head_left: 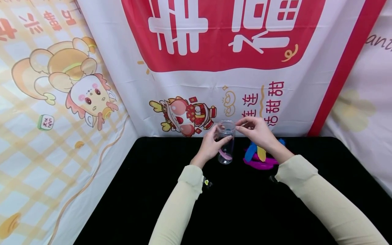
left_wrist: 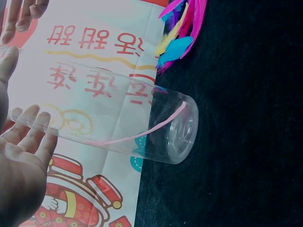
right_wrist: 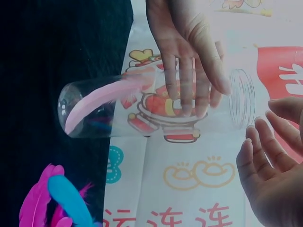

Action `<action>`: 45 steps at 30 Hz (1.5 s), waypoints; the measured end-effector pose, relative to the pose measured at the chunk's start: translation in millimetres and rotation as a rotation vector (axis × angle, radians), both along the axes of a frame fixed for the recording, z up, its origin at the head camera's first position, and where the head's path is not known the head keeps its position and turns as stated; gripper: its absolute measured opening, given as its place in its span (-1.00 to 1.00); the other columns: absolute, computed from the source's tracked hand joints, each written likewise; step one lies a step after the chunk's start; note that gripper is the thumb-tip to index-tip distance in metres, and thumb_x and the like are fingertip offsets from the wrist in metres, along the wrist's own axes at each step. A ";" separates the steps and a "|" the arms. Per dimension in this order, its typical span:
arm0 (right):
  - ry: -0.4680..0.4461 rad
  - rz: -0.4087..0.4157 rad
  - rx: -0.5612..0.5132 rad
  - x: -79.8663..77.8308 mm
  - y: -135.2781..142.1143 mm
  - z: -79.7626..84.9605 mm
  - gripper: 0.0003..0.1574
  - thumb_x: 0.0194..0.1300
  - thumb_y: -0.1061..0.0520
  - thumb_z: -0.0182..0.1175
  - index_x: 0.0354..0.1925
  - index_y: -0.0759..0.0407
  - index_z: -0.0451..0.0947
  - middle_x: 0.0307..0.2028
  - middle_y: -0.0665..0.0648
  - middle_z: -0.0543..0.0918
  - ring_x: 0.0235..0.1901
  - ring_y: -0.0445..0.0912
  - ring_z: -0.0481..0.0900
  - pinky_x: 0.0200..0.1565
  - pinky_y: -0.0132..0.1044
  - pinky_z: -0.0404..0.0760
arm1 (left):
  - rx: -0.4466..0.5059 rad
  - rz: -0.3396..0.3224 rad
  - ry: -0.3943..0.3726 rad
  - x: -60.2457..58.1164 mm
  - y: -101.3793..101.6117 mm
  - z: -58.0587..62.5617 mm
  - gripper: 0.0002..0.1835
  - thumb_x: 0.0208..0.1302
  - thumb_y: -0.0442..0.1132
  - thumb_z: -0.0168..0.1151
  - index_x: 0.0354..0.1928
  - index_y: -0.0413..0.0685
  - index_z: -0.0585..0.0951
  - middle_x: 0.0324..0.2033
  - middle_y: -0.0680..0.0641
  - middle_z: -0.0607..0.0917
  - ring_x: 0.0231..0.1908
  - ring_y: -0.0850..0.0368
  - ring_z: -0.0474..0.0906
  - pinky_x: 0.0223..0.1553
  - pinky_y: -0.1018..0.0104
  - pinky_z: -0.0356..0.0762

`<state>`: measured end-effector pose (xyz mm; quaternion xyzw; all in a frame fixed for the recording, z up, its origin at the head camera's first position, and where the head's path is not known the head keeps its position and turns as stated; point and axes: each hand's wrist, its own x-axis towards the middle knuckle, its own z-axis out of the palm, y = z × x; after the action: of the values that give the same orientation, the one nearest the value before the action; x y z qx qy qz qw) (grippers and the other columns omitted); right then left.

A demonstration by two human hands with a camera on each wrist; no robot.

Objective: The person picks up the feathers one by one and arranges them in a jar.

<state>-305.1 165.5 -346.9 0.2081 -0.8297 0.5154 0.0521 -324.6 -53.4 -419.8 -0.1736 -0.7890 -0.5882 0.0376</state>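
A tall clear jar stands upright, close over the black table. My left hand grips its side, with the thumb on one side and the fingers round the other. Inside lies a curved pink feather, its lower end at the jar's base; the same feather shows through the wall in the left wrist view. Beside the jar's ringed mouth is my right hand, fingers loosely bent and nothing visible between them. In the head view the right hand's fingertips are right at the rim.
Right of the jar, partly behind my right forearm, lies a pile of feathers: magenta, blue and yellow. The black table ends at a printed cloth backdrop just behind the jar. Another printed cloth hangs at left.
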 end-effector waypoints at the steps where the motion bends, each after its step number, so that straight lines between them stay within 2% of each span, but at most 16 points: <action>1: 0.005 -0.001 0.001 0.1 1.2 -0.6 -0.69 0.42 0.07 0.33 -0.03 0.27 0.69 -0.14 0.27 0.72 -0.35 -0.06 0.60 -0.37 -0.33 0.59 | 0.000 0.001 0.000 0.0 0.1 0.2 -0.30 0.32 0.03 0.43 0.44 0.14 0.40 0.29 0.02 0.57 0.31 0.10 0.50 0.34 0.17 0.46; 6: 0.015 -0.005 0.019 0.7 7.6 -4.3 -0.71 0.43 0.05 0.32 -0.04 0.23 0.70 -0.17 0.23 0.71 -0.39 -0.05 0.58 -0.39 -0.30 0.61 | -0.003 0.003 0.011 -0.7 0.4 -0.8 -0.25 0.33 0.01 0.43 0.47 0.02 0.37 0.29 -0.01 0.57 0.32 0.08 0.50 0.34 0.17 0.46; 12: 0.005 -0.014 0.057 3.1 16.4 -6.7 -0.73 0.44 0.03 0.31 -0.04 0.18 0.70 -0.17 0.20 0.72 -0.44 -0.04 0.58 -0.44 -0.27 0.63 | -0.013 0.007 0.015 -1.3 1.0 -1.8 -0.27 0.33 0.03 0.42 0.46 0.03 0.38 0.28 0.00 0.57 0.34 0.07 0.48 0.36 0.18 0.44; 19: -0.021 -0.040 0.085 3.9 26.0 -6.9 -0.68 0.44 0.01 0.31 -0.02 0.22 0.69 -0.03 0.20 0.73 -0.29 -0.05 0.64 -0.31 -0.30 0.66 | -0.008 0.003 0.021 -1.1 0.8 -0.7 -0.26 0.32 0.03 0.42 0.46 0.01 0.38 0.31 -0.07 0.56 0.34 0.04 0.47 0.36 0.15 0.43; 28: -0.021 -0.056 0.100 7.3 40.2 -10.1 -0.69 0.45 0.04 0.30 0.00 0.23 0.68 -0.03 0.22 0.71 -0.28 -0.07 0.64 -0.28 -0.31 0.65 | -0.004 0.004 0.023 -1.1 0.5 -0.6 -0.30 0.33 0.02 0.43 0.43 0.06 0.40 0.27 -0.01 0.58 0.34 0.09 0.47 0.36 0.23 0.42; 32: -0.025 -0.068 0.102 8.8 46.1 -11.0 -0.70 0.45 0.06 0.29 0.01 0.24 0.68 -0.06 0.26 0.72 -0.34 -0.14 0.61 -0.35 -0.33 0.62 | -0.005 0.004 0.034 -1.4 0.9 -1.8 -0.32 0.33 -0.01 0.43 0.41 0.03 0.42 0.26 -0.01 0.59 0.33 0.10 0.48 0.35 0.24 0.43; 34: -0.023 -0.068 0.106 17.3 44.7 -2.6 -0.71 0.45 0.10 0.28 0.00 0.29 0.67 -0.11 0.28 0.71 -0.38 -0.16 0.59 -0.40 -0.33 0.60 | -0.004 0.005 0.039 -1.4 0.8 -2.0 -0.33 0.33 -0.01 0.43 0.40 0.02 0.42 0.25 -0.02 0.59 0.32 0.10 0.49 0.35 0.24 0.43; 37: -0.027 -0.070 0.102 18.6 48.6 -3.0 -0.71 0.46 0.12 0.27 0.01 0.30 0.67 -0.10 0.29 0.70 -0.41 -0.17 0.57 -0.43 -0.32 0.59 | -0.002 0.003 0.043 -1.2 0.3 -1.4 -0.33 0.33 -0.01 0.43 0.40 0.02 0.42 0.24 -0.02 0.59 0.32 0.09 0.49 0.35 0.22 0.43; 39: -0.024 -0.076 0.101 17.5 52.4 -5.7 -0.71 0.46 0.12 0.27 0.01 0.31 0.66 -0.08 0.29 0.70 -0.40 -0.19 0.59 -0.41 -0.33 0.61 | -0.002 0.002 0.045 -0.9 0.4 -1.1 -0.34 0.33 -0.01 0.43 0.39 0.02 0.43 0.24 -0.02 0.59 0.32 0.09 0.49 0.36 0.22 0.43; 41: -0.030 -0.091 0.099 9.8 60.0 -17.4 -0.69 0.46 0.08 0.28 0.02 0.27 0.66 -0.04 0.29 0.71 -0.36 -0.21 0.61 -0.37 -0.35 0.63 | -0.001 0.003 0.047 -0.5 0.4 -0.8 -0.34 0.33 -0.01 0.43 0.39 0.03 0.43 0.24 -0.02 0.59 0.32 0.09 0.49 0.36 0.22 0.43; 45: -0.032 -0.117 0.110 9.6 67.6 -25.1 -0.68 0.45 0.06 0.29 0.02 0.27 0.67 -0.06 0.31 0.72 -0.31 -0.23 0.64 -0.29 -0.37 0.63 | 0.003 0.002 0.049 -0.3 0.7 -1.0 -0.34 0.33 -0.02 0.43 0.40 0.03 0.42 0.25 -0.05 0.59 0.33 0.09 0.49 0.36 0.22 0.43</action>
<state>-295.4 233.1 -372.0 0.1535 -0.8682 0.4685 0.0573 -324.8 -52.7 -420.8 -0.1871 -0.7871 -0.5850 0.0577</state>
